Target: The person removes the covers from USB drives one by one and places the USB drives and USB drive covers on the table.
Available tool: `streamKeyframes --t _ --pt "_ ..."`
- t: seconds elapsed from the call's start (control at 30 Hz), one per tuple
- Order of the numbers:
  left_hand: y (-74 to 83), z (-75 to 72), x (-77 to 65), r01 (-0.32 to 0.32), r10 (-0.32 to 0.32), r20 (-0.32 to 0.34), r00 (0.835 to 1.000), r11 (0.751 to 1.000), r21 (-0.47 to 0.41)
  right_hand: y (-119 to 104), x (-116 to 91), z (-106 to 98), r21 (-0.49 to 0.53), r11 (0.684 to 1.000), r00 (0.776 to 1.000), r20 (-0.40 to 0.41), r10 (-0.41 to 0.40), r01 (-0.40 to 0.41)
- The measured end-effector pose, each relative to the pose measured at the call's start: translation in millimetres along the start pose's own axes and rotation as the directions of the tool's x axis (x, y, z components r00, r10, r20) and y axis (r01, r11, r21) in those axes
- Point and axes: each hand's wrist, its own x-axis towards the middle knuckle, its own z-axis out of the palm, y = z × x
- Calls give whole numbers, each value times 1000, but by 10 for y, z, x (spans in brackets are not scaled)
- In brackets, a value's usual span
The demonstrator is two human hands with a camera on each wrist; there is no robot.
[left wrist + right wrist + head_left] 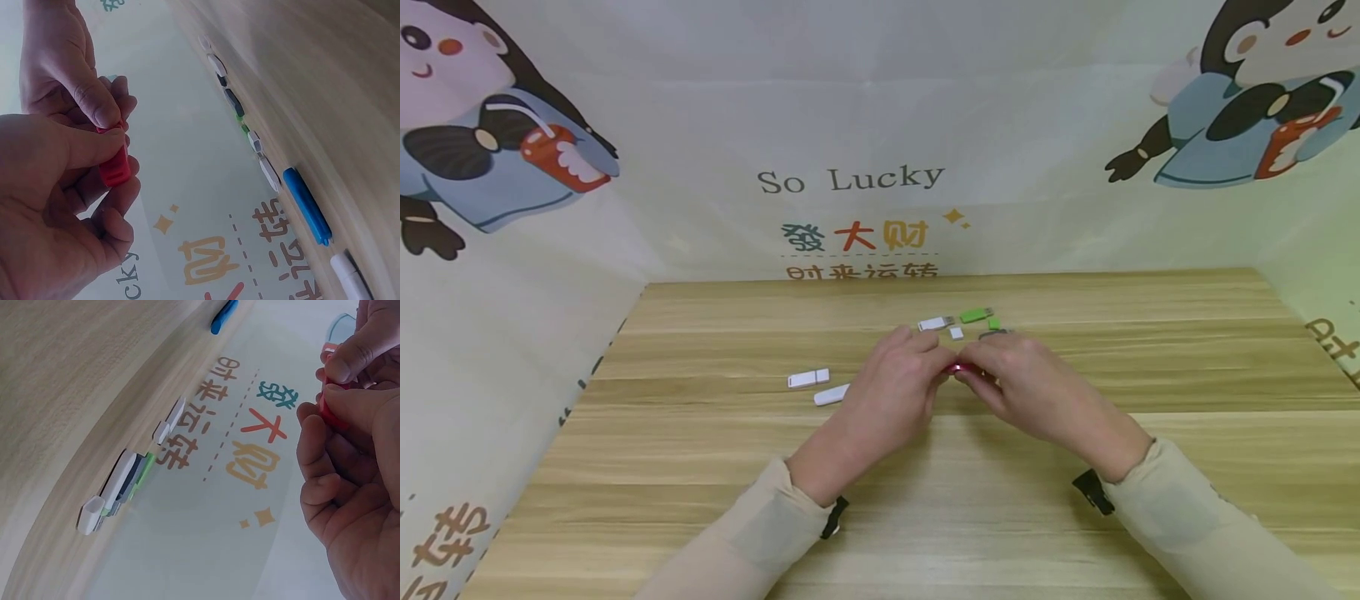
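The left hand (895, 379) and the right hand (1037, 387) together pinch a small red piece (957, 367), raised above the table (970, 517) between them. If one pinch is too weak, it may slip (the hands cover much of it), fall, and perhaps knock the far white stick (934, 323) or the green stick (975, 316) beyond.

The wood-patterned tabletop (700, 350) is enclosed along its far, left and right edges by pale printed cloth (865, 108). Above the far edge, "So Lucky" lettering (851, 181), coloured characters (854, 235) and a small yellow star (953, 217) are printed. A blue-clad cartoon figure (538, 187) is shown above the left edge, a similar figure (1195, 117) above the far right corner.
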Motion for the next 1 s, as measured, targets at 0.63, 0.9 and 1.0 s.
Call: streamKeyframes --t 0.63,0.9,1.0 --pt "-26 -22 22 92 -90 44 995 994 -54 11 28 -38 20 999 999 32 36 -36" --pt "-33 -26 20 94 -92 32 995 994 -59 7 36 -46 2 999 997 54 49 -49" --pt "-37 -32 19 109 -106 48 993 993 -50 7 39 -50 -6 998 996 66 56 -56"
